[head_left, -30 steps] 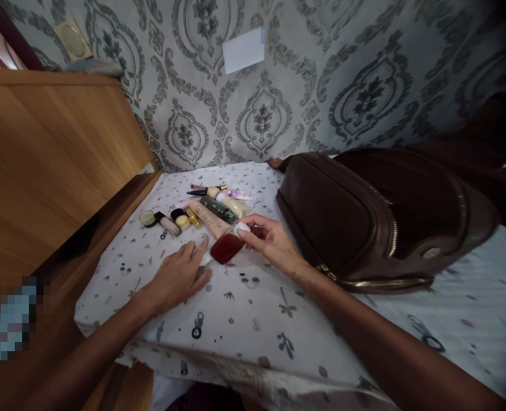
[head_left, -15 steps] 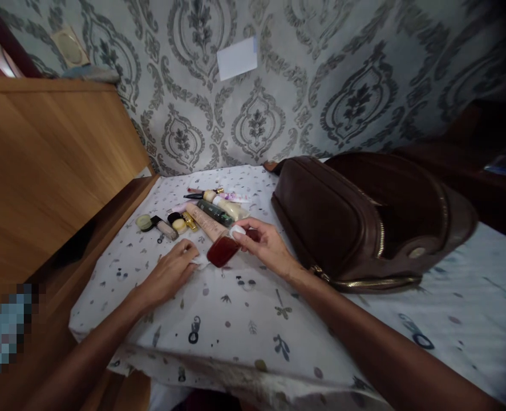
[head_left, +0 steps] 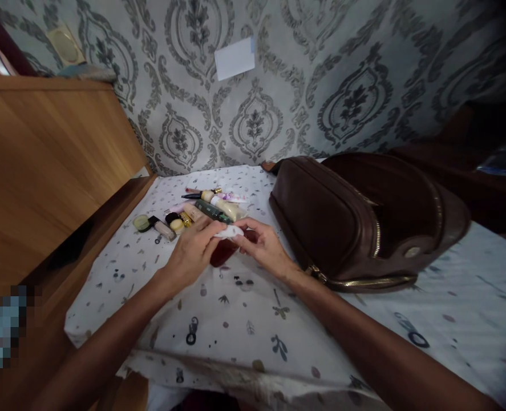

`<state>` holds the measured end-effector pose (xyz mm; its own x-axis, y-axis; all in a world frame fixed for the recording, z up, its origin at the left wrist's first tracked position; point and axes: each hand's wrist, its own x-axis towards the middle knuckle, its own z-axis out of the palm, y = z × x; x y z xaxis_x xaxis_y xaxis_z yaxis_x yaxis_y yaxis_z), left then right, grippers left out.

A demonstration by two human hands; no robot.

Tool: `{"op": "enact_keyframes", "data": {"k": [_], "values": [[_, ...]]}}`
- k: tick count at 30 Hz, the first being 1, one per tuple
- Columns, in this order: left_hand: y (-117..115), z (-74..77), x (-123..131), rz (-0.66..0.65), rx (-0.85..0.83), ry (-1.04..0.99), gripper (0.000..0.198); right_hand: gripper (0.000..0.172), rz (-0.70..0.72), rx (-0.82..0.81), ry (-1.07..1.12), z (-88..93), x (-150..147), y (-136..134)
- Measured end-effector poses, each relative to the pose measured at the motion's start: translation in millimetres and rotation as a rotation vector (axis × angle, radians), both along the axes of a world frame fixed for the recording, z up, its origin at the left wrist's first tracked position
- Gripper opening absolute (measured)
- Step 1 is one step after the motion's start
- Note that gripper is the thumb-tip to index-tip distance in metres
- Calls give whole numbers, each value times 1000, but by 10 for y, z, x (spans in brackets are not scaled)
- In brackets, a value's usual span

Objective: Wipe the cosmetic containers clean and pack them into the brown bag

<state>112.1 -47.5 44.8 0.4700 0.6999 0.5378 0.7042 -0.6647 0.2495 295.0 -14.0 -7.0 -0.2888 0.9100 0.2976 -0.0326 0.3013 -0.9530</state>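
My right hand is closed around the top end of a dark red, flat-sided bottle, held just above the patterned sheet. Thumb and fingers of my left hand pinch a white tissue against that same end, between the two hands. The tissue and fingers hide most of the bottle's white top. Behind my hands lie a dark green tube, a pinkish tube partly covered by my left hand, and a cream-coloured tube.
A brown bag with its zip undone stands to the right. Left of the hands are a small dark-capped bottle and a round green-lidded jar. A wooden panel borders the left side; patterned wallpaper rises behind.
My left hand has moved right and up with the tissue, from beside the bottle to its top end. My right hand still holds the bottle in nearly the same place.
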Motion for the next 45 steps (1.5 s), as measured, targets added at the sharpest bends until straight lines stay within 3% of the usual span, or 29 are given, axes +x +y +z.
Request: {"op": "enact_keyframes", "data": {"k": [7,13,17,24,29,33,37,41,45], "values": [[-71,-307,-305,79,-69,185,21,31,-54,-13,3,-45,15,50],[-54,-187,-127,28,-9,72,24,31,-55,23,4,-16,-6,22],[-43,-131,-6,-21,46,144,26,33,-45,22,28,-37,-3,35],[-100,-278,-366,24,-16,302,27,32,-106,65,-17,-122,-8,83],[-145,-275,-211,-12,213,243,26,29,-110,98,-78,-61,-34,20],[-190,-306,-90,-48,396,409,23,29,-107,106,-106,-15,-18,-19],[-184,-431,-284,22,259,508,22,28,-139,108,-149,-10,10,-20],[-134,-492,-488,91,41,379,26,25,-145,134,-212,1,-5,-29],[-98,-526,-533,76,-4,250,26,18,-160,235,-266,103,-9,-117]]}}
